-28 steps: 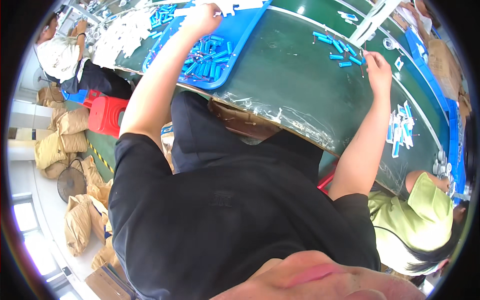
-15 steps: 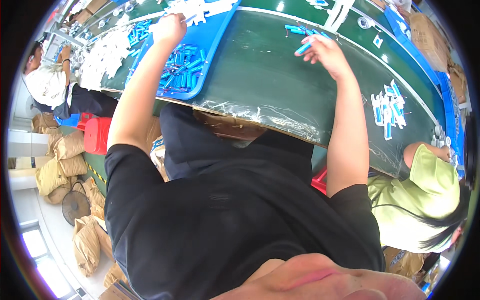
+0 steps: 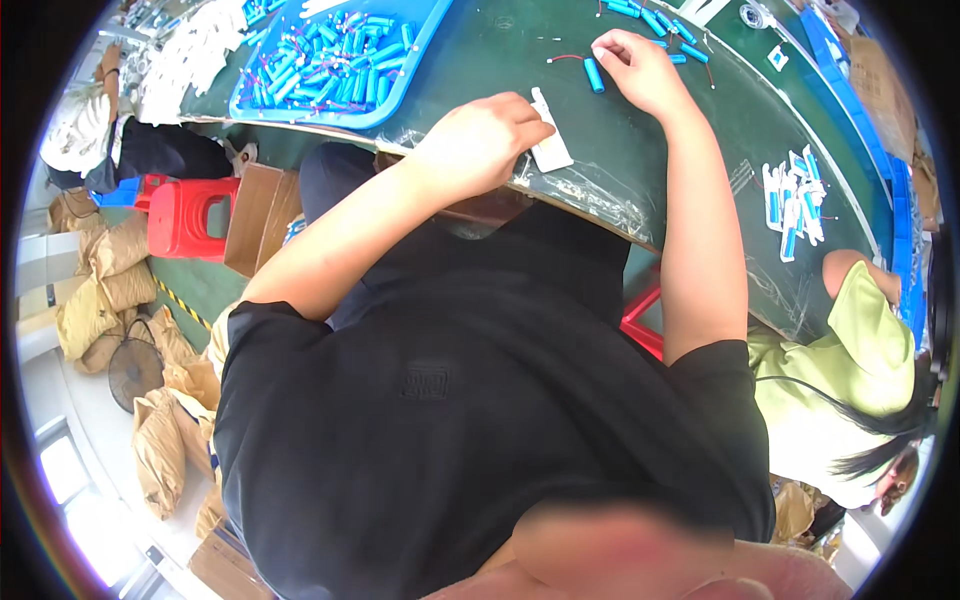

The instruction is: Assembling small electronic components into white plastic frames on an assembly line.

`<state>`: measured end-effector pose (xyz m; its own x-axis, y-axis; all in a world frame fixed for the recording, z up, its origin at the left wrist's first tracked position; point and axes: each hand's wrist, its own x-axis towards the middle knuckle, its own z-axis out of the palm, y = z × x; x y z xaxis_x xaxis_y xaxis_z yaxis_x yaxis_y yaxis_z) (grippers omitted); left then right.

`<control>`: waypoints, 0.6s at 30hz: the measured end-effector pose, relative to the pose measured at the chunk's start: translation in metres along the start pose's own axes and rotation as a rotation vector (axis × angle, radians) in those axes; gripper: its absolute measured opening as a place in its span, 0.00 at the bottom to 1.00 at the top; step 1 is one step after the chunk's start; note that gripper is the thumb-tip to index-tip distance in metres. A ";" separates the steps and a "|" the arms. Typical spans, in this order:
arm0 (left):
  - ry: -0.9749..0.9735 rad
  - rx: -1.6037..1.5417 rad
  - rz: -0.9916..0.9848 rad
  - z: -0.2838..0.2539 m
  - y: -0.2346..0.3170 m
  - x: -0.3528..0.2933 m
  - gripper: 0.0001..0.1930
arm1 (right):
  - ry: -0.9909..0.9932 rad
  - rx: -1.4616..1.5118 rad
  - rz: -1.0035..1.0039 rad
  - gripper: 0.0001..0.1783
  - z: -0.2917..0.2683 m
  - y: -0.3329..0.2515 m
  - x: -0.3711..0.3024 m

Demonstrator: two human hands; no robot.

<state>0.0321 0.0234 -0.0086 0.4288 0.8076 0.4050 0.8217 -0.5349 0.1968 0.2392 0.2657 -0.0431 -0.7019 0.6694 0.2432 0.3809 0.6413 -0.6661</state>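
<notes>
My left hand (image 3: 485, 143) is closed on a white plastic holder (image 3: 551, 146), a flat narrow piece lying low over the near table edge. My right hand (image 3: 643, 72) is up and to the right, with thumb and fingers pinched at the top end of a blue cylindrical battery (image 3: 594, 76). A thin red wire with a small white connector runs left from that battery. Beyond this hand lie several loose blue batteries (image 3: 655, 22) with wires. To the left stands a blue tray (image 3: 428, 52) heaped with similar batteries.
White holders with blue batteries (image 3: 795, 205) are piled on the right of the green table (image 3: 490, 60). White parts (image 3: 205, 50) are heaped at far left. A person in light green (image 3: 850, 350) sits at right, another person (image 3: 80, 140) at left. A red stool (image 3: 190, 220) stands left.
My left hand has come from above the tray towards the near table edge, bringing a white holder. My right hand has moved slightly up and left, still with a blue battery, now hanging downward.
</notes>
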 end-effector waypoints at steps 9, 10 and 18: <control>-0.209 0.058 -0.369 -0.003 0.028 0.022 0.05 | 0.013 -0.064 0.016 0.11 -0.022 -0.049 -0.014; -0.255 0.100 -0.437 -0.006 0.032 0.027 0.05 | 0.011 -0.062 0.015 0.11 -0.023 -0.051 -0.015; -0.158 0.223 -0.060 0.006 0.008 0.026 0.05 | -0.138 -0.137 -0.119 0.15 -0.035 -0.059 -0.021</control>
<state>0.0521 0.0416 -0.0021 0.4154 0.8744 0.2509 0.9023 -0.4310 0.0082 0.2529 0.2268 0.0161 -0.8188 0.5347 0.2088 0.3624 0.7637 -0.5343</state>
